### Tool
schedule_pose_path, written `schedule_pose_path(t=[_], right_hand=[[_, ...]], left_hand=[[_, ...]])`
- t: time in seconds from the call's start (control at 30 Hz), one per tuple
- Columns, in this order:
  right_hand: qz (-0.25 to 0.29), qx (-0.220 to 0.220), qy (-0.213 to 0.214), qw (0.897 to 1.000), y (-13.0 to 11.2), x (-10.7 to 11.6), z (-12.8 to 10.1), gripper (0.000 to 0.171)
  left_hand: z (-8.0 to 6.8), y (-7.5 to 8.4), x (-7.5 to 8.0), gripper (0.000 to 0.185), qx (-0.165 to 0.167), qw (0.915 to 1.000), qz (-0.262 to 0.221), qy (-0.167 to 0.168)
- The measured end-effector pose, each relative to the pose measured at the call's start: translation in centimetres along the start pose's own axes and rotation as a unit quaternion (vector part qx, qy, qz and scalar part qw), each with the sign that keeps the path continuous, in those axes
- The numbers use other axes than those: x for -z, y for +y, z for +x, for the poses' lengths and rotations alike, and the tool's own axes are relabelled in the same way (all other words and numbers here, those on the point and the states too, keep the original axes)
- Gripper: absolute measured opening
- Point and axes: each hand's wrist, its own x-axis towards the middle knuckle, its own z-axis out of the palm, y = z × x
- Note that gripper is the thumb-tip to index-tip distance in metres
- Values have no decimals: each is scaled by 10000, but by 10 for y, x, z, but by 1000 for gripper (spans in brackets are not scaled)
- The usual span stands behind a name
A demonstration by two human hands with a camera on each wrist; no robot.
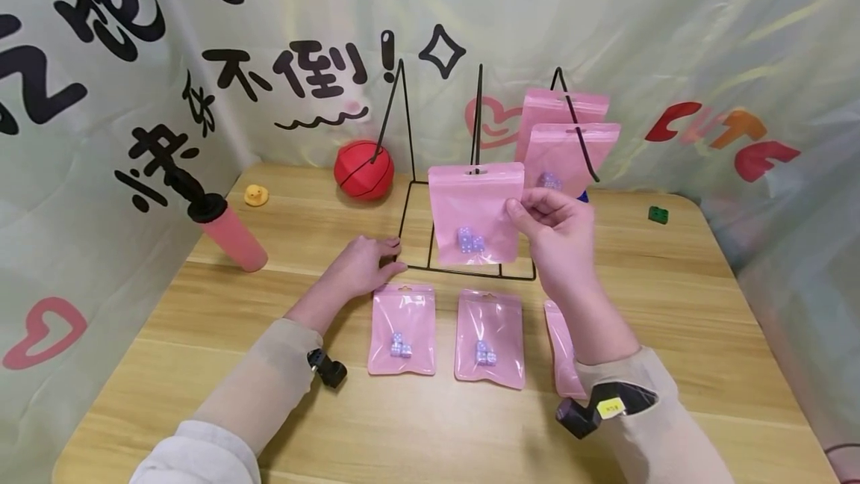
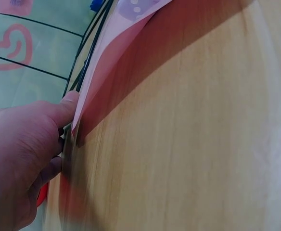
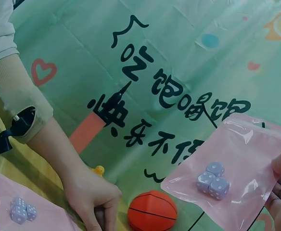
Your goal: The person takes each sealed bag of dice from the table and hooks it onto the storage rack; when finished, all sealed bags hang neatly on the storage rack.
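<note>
— Sleeves come first, at the bottom of the head view, each with a small black camera strapped at the wrist. What carries everything else?

— Biggest is the wooden table [image 1: 672,334], filling the lower frame, with a printed cloth backdrop [image 1: 201,36] behind it across the top.

— And on the table?

— At centre, a black wire rack [image 1: 470,170] with upright hooks. Two pink pouches [image 1: 571,144] hang on its right hook, upper centre-right. Left of the rack sits a red ball [image 1: 363,169], further left a pink pump [image 1: 231,234], then a tiny yellow duck [image 1: 254,195]; a small green cube [image 1: 658,214] lies at the right.

— Where is the held pouch?

— Mid-frame, in front of the rack. The right hand [image 1: 558,234] pinches the pink pouch [image 1: 473,211] by its right edge, thumb and fingers closed on it, its hanging hole up at the middle hook. Three pale purple dice [image 3: 212,180] sit inside it.

— The other hand?

— The left hand [image 1: 363,267] rests at the rack's lower left corner, fingers curled round the base wire.

— Anything below?

— Three more pouches [image 1: 489,338] lie flat in a row near the lower centre, the rightmost partly hidden by the right forearm.
</note>
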Motion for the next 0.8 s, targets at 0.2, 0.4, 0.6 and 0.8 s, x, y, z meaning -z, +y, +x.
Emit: schedule_pose_path(t=[0.2, 0.4, 0.6, 0.8], right_hand=[[39, 29, 102, 9999, 8, -3, 5, 9], [-258, 315, 341, 9986, 13, -6, 14, 9], [-982, 641, 333, 9925, 14, -8, 26, 7], [-1874, 868, 423, 9775, 15, -9, 37, 18]], left_hand=[[0, 0, 0, 50, 38, 10000, 8, -16], [1, 2, 0, 49, 66, 10000, 28, -15], [1, 3, 1, 50, 157, 9999, 19, -42], [2, 0, -2, 50, 93, 9999, 61, -35]])
